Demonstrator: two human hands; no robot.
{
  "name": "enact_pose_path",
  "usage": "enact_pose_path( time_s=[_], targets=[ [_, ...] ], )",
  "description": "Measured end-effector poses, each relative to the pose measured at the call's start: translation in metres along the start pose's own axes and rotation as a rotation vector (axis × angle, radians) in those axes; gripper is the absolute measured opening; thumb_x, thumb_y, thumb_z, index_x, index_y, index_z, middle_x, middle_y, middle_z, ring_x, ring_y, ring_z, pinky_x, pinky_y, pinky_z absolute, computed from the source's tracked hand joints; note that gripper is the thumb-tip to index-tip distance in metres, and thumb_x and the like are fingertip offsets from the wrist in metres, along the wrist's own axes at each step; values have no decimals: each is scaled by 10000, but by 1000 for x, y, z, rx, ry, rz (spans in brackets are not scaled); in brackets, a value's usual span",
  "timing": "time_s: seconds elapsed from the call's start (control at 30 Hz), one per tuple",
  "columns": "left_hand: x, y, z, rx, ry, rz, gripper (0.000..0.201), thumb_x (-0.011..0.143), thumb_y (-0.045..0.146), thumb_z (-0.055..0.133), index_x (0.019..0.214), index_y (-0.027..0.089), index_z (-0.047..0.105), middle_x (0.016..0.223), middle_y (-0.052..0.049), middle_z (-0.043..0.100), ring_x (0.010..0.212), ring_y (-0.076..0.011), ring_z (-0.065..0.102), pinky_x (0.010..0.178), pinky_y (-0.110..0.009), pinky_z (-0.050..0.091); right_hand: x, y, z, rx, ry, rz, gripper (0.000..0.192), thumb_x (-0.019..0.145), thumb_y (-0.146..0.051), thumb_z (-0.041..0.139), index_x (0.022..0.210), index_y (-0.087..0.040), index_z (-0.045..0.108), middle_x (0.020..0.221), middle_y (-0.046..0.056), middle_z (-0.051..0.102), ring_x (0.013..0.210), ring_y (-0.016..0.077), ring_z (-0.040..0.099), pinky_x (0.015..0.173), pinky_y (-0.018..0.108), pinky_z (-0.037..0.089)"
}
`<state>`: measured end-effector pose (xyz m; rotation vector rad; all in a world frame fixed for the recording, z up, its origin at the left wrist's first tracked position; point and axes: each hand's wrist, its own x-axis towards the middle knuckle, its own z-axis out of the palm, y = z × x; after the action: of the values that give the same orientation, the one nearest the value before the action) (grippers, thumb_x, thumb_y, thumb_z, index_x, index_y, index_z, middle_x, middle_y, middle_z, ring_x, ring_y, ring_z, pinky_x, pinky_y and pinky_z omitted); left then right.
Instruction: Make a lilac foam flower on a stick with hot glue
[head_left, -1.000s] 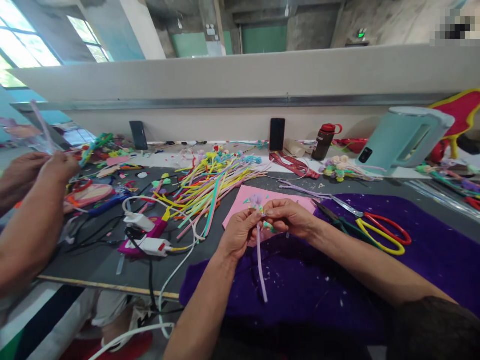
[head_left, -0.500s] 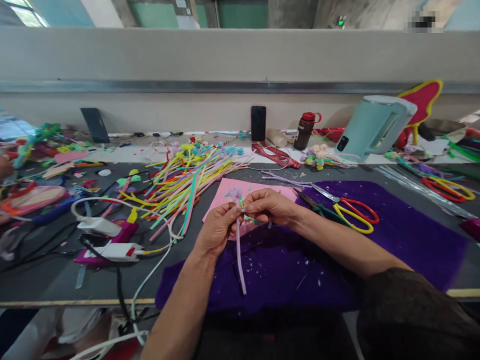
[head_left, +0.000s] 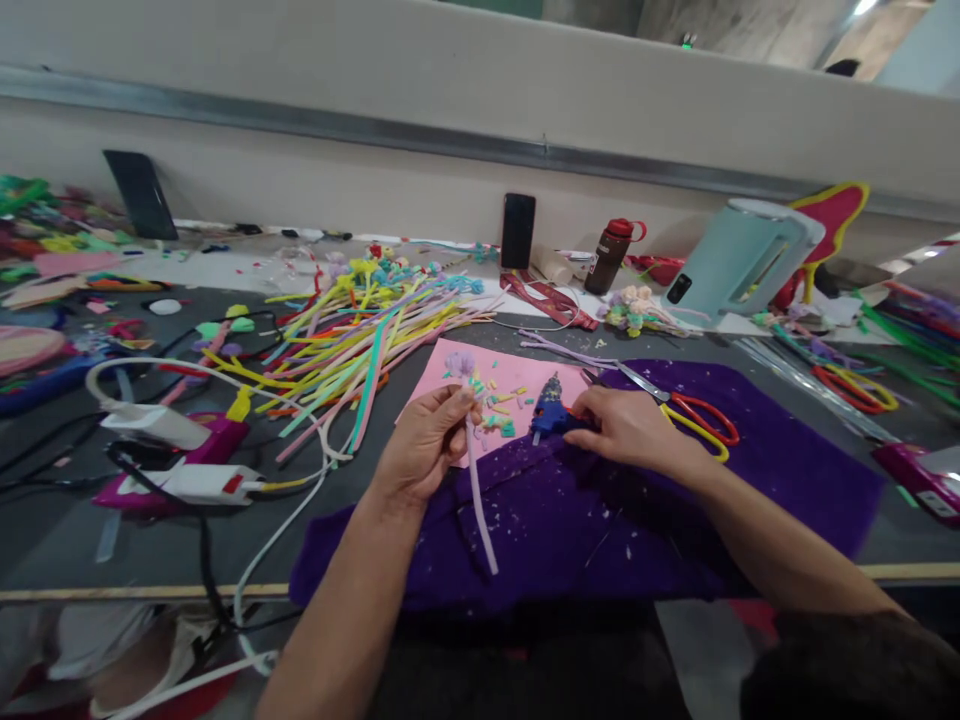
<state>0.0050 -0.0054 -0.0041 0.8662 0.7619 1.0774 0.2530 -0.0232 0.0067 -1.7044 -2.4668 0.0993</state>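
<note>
Along the left edge of the dark grey worktop point(head_left: 67, 540) lie white chargers point(head_left: 154, 425) with trailing cables, and behind them a loose heap of coloured pipe cleaners point(head_left: 360, 340) spreads toward the pale back wall, where a phone point(head_left: 517, 230) leans. At the near edge, over the purple felt point(head_left: 600, 520), the left hand point(head_left: 424, 445) is pinched shut on a lilac pipe-cleaner stem point(head_left: 480, 500) beside the pink sheet point(head_left: 510, 380), while the right hand point(head_left: 626, 430) closes on a blue glue gun point(head_left: 550, 418). Further right lie red-and-yellow scissors point(head_left: 701, 420), with a pale green kettle point(head_left: 739, 260) at the back edge.
</note>
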Motion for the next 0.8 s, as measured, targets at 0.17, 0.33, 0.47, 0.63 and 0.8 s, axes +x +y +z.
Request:
enact_pose_path(
  time_s=[0.17, 0.33, 0.47, 0.63, 0.8],
  targets=[
    [1, -1, 0, 24, -9, -1, 243, 683, 308, 687, 677, 118, 536, 573, 41, 561, 306, 11, 365, 271, -104, 249, 4, 9, 18, -55, -48, 44, 255, 751, -379, 571, 912, -182, 586, 846, 54, 648, 711, 184, 580, 555, 244, 322],
    [1, -1, 0, 41, 9, -9, 249, 668, 307, 698, 667, 122, 532, 570, 44, 561, 311, 10, 368, 274, -104, 259, 10, 30, 18, 502, 43, 132, 190, 730, -337, 562, 822, -175, 599, 699, -1, 595, 631, 139, 533, 569, 235, 360],
    [0, -2, 1, 35, -9, -33, 259, 666, 327, 696, 669, 127, 532, 558, 45, 562, 303, 6, 360, 277, -115, 268, 6, 34, 16, 1147, 240, 215, 213, 697, -306, 589, 851, -161, 570, 740, 1, 586, 641, 135, 538, 626, 263, 419],
    [-1, -1, 2, -19, -28, -50, 257, 662, 312, 700, 669, 123, 526, 556, 42, 564, 298, 16, 356, 275, -98, 253, 3, 22, 5, 1656, 216, 209, 198, 713, -329, 536, 833, -171, 545, 702, 25, 579, 586, 148, 530, 603, 301, 437],
    [-3, -1, 3, -74, -48, -71, 255, 665, 300, 704, 696, 121, 524, 562, 37, 571, 304, 22, 362, 284, -82, 267, -1, 1, 3, 1874, 93, 159, 278, 749, -437, 489, 638, -185, 458, 518, -27, 400, 449, 106, 375, 488, 266, 361]
  ],
)
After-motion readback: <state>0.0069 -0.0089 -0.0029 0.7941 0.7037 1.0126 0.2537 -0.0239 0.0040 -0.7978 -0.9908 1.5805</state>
